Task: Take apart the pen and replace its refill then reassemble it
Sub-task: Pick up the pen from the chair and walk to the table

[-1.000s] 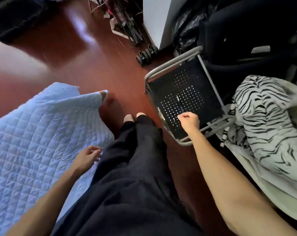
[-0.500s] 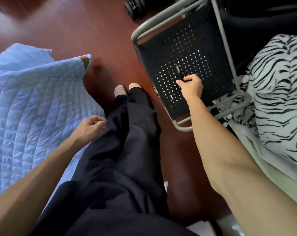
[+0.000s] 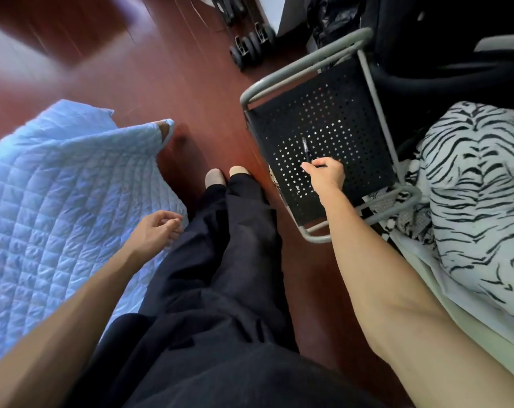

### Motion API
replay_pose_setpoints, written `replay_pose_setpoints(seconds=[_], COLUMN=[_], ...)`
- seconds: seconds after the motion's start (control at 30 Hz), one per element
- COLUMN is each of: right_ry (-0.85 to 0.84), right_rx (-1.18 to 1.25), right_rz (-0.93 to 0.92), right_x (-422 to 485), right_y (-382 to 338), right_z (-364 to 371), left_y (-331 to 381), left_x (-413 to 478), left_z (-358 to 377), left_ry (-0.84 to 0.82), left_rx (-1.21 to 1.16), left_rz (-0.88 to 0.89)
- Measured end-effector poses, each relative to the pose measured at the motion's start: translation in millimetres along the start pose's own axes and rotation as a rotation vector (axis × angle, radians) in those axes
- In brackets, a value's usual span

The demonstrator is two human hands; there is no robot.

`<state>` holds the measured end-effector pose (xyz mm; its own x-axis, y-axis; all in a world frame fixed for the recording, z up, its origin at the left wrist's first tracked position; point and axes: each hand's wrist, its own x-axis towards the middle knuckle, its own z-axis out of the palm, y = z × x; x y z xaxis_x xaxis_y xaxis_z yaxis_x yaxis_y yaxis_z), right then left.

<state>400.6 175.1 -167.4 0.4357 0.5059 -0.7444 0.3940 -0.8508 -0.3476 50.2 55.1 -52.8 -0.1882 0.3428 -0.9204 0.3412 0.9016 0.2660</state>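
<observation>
Black perforated chair seat (image 3: 338,119) w/ grey frame carries pen (image 3: 305,149); chair on red-brown floor (image 3: 167,78).

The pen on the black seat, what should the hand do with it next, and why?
Probably lift the pen off the seat and bring it to the left hand. The right hand pinches only its near end, the pen looks whole, and the left hand hangs empty. Taking it apart likely needs both hands.

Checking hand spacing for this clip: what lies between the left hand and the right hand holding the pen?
In the head view, the person's legs in dark trousers and a strip of red-brown floor separate the left hand from the right hand gripping the pen.
</observation>
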Motion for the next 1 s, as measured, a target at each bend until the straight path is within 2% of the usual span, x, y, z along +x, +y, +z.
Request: replay_pose_setpoints(seconds=[0.33, 0.6, 0.87, 1.0], right_ry=[-0.211, -0.377, -0.496, -0.518], right_rx=[-0.064, -0.147, -0.338, -0.364], right_rz=[-0.31, -0.529, -0.672, -0.695], right_x=[-111.3, -176.0, -190.5, -195.5], right_y=[-73.7, -124.8, -180.4, -216.8], right_z=[-22.7, -9.7, 14.2, 37.1], left_y=[-4.8, -40.4, -77.6, -99.5], left_x=[-54.2, -69.8, -69.4, -65.5], left_z=[-48.1, -73.7, -84.5, -86.1], left_ry=[0.104, 0.159, 0.206, 0.213], left_rx=[-0.171, -0.338, -0.611, -0.65], left_rz=[0.063, 0.056, -0.075, -0.176])
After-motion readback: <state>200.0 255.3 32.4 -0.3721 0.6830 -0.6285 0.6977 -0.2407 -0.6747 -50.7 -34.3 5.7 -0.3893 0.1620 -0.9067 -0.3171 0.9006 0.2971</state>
